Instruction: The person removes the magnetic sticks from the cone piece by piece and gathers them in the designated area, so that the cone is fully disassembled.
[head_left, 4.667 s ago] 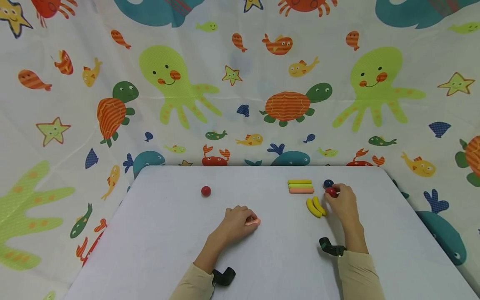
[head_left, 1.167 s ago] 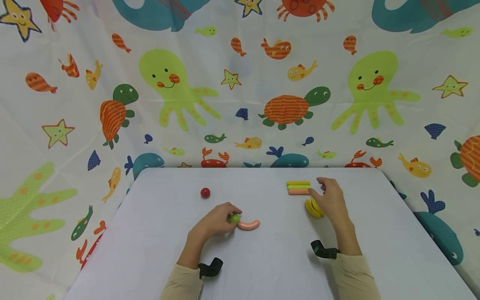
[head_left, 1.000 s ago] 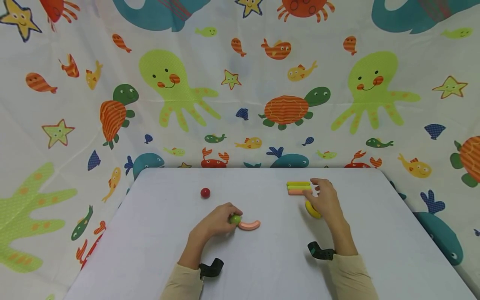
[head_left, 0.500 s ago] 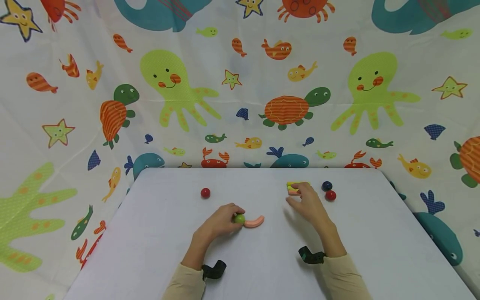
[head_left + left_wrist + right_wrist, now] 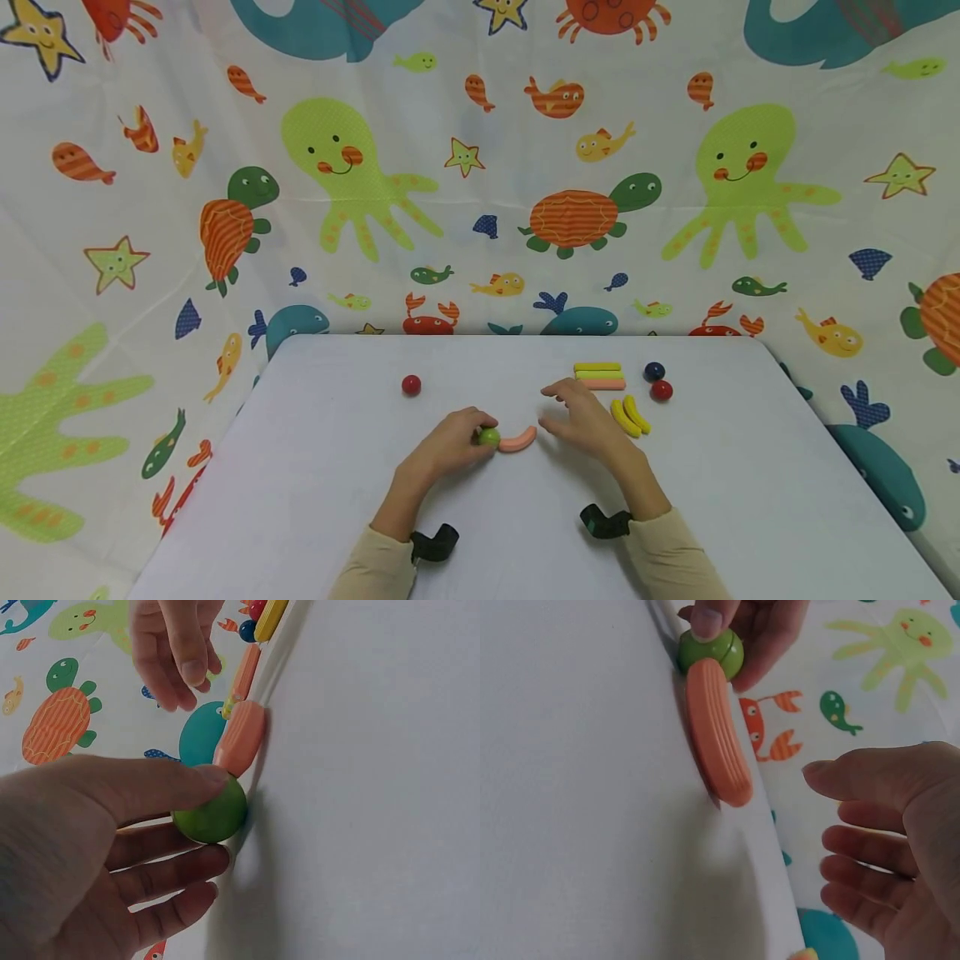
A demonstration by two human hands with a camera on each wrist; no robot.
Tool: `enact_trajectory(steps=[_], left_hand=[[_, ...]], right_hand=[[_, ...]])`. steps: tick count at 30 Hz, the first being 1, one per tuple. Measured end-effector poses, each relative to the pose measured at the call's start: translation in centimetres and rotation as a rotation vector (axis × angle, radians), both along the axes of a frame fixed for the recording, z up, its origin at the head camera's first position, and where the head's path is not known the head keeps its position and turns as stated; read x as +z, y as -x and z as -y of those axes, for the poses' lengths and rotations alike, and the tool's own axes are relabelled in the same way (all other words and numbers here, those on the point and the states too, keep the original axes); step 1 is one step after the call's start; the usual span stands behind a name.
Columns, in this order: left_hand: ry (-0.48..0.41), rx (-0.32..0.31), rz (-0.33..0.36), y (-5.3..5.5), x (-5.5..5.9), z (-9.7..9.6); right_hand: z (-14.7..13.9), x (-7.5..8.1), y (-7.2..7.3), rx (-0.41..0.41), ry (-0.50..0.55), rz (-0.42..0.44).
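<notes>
A small green ball [image 5: 489, 437] is pinched between the thumb and fingers of my left hand [image 5: 450, 442]. In the right wrist view a fine groove runs over the ball [image 5: 712, 652]. A curved, ridged pink-orange toy sausage [image 5: 517, 440] lies on the table with one end right at the ball. My right hand [image 5: 592, 421] hovers to the right of the sausage, thumb and fingers spread with nothing between them. In the left wrist view the thumb covers part of the ball [image 5: 214, 814], and the sausage [image 5: 241, 739] sits just beyond it.
The white table [image 5: 300, 500] also bears a lone red ball [image 5: 411, 385] at back left. At back right lie yellow, lime and orange sticks [image 5: 598, 376] in a stack, two toy bananas [image 5: 630, 416], a dark blue ball [image 5: 654, 372] and a red ball [image 5: 662, 391].
My right hand has left the red ball by the blue one and moved left, past the sticks and bananas. My left hand, earlier on the sausage, now holds the green ball; both have shifted slightly right.
</notes>
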State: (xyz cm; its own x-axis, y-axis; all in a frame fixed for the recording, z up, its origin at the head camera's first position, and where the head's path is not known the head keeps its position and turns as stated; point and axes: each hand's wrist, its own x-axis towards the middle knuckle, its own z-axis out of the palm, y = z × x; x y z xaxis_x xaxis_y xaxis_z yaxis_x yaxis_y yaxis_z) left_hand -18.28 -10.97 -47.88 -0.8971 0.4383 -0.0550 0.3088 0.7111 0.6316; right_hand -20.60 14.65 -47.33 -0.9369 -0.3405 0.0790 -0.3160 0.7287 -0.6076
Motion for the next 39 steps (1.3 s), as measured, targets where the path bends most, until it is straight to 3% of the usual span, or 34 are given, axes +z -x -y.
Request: enact_trajectory(steps=[4, 13, 21, 29, 39], left_hand=[[-0.001, 0.006, -0.012, 0.0, -0.1, -0.3], [-0.014, -0.018, -0.160, 0.0, -0.8, -0.9], [-0.027, -0.008, -0.169, -0.1, -0.9, -1.4], [-0.033, -0.012, -0.173, -0.1, -1.2, -1.7], [-0.026, -0.026, -0.186, -0.1, -1.3, -1.8]], right_hand=[[0.8, -0.3, -0.3, 0.052, 0.008, -0.007], [2.4, -0.9, -0.6, 0.190, -0.019, -0.032], [2.9, -1.9, -0.7, 0.242, -0.047, -0.127], [3.4, -2.2, -0.8, 0.283, -0.082, -0.154], [3.6, -2.4, -0.9, 0.276, -0.100, -0.181]])
